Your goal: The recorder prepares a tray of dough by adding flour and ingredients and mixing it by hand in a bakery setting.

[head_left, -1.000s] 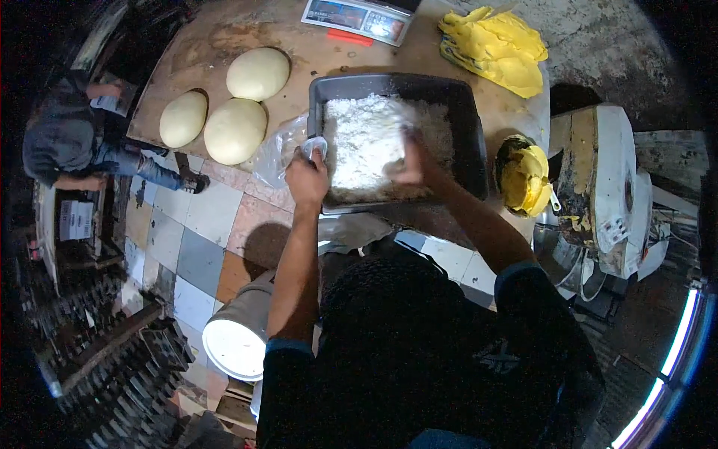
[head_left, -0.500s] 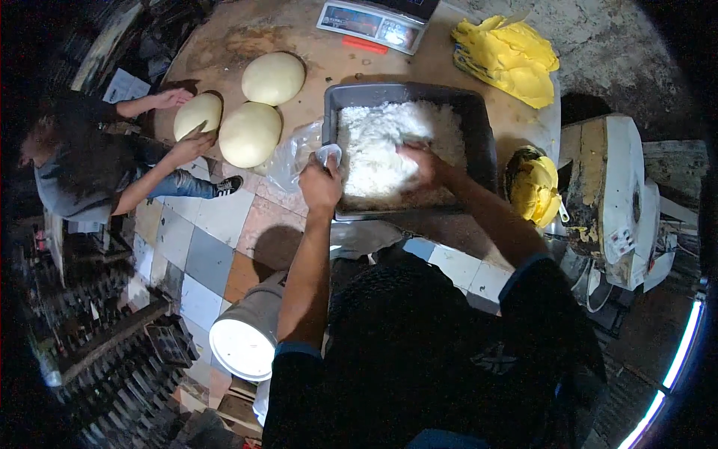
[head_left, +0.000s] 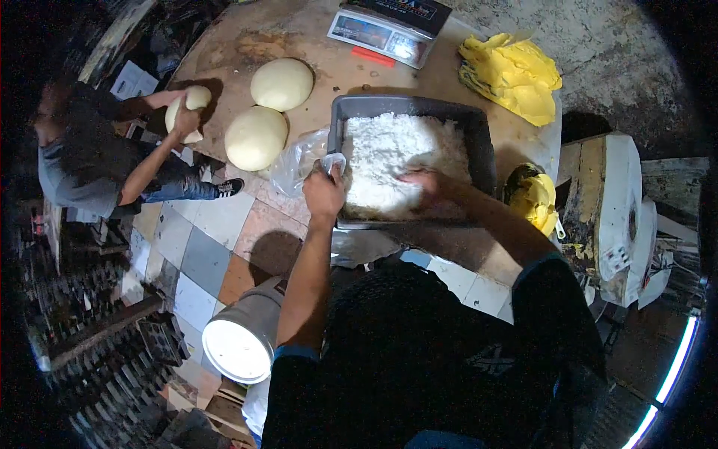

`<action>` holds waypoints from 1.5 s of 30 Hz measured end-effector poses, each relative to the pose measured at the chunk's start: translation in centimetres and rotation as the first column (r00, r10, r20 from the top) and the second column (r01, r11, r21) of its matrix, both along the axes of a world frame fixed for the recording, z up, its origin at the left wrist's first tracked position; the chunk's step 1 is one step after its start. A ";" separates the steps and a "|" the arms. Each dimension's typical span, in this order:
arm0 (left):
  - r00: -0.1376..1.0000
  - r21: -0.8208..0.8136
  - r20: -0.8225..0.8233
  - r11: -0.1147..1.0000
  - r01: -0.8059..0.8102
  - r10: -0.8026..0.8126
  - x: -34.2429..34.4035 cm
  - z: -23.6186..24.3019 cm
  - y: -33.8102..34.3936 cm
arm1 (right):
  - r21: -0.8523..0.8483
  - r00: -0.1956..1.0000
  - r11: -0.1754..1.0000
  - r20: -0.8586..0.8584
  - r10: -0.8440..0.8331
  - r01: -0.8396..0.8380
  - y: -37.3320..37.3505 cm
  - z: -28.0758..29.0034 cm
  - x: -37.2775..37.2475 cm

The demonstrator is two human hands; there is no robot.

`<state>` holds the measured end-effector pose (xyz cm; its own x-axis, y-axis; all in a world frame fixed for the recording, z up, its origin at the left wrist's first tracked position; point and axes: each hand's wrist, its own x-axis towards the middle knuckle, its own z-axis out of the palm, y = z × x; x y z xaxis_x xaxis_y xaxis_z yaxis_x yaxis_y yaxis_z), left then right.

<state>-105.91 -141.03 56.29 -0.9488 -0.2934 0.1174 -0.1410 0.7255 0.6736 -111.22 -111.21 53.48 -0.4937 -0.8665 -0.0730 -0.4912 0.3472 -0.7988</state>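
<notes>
A dark plastic tub [head_left: 485, 165] holds white flour-like powder [head_left: 378, 138] on the worktable. My left hand [head_left: 324, 191] is closed on a crumpled clear plastic bag [head_left: 292, 168] against the tub's left rim. My right hand [head_left: 425, 183] is down in the powder near the middle, its fingertips partly buried and blurred. Two round dough balls [head_left: 254, 140] lie left of the tub. Yellow spread [head_left: 508, 75] is heaped at the back right, and more fills a dark bowl [head_left: 537, 198] beside the tub.
A co-worker [head_left: 90, 161] at the table's left holds another dough piece [head_left: 196, 97] with both hands. A scale [head_left: 381, 34] sits at the back of the table [head_left: 209, 67]. A machine [head_left: 598, 217] stands at the right, a white-lidded bucket [head_left: 235, 348] on the floor below.
My right hand has moved about in the powder, now lying lower in it. My left hand keeps its grip. The co-worker has bent toward the table and taken hold of the leftmost dough piece.
</notes>
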 end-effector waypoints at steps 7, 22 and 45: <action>0.998 -0.058 -0.055 0.998 0.004 -0.007 -0.3 0.8 0.8 | 0.368 0.924 0.848 -0.188 -0.333 0.381 2.1 -1.8 -2.8; 0.999 0.017 0.041 1.000 -0.020 0.019 0.3 1.3 0.8 | 0.560 0.994 0.822 0.053 0.091 -0.105 -3.7 1.4 0.0; 0.997 0.023 0.072 1.000 -0.006 0.004 0.2 1.6 0.6 | 0.229 0.936 0.938 -0.299 -0.187 0.260 -5.1 0.2 -2.3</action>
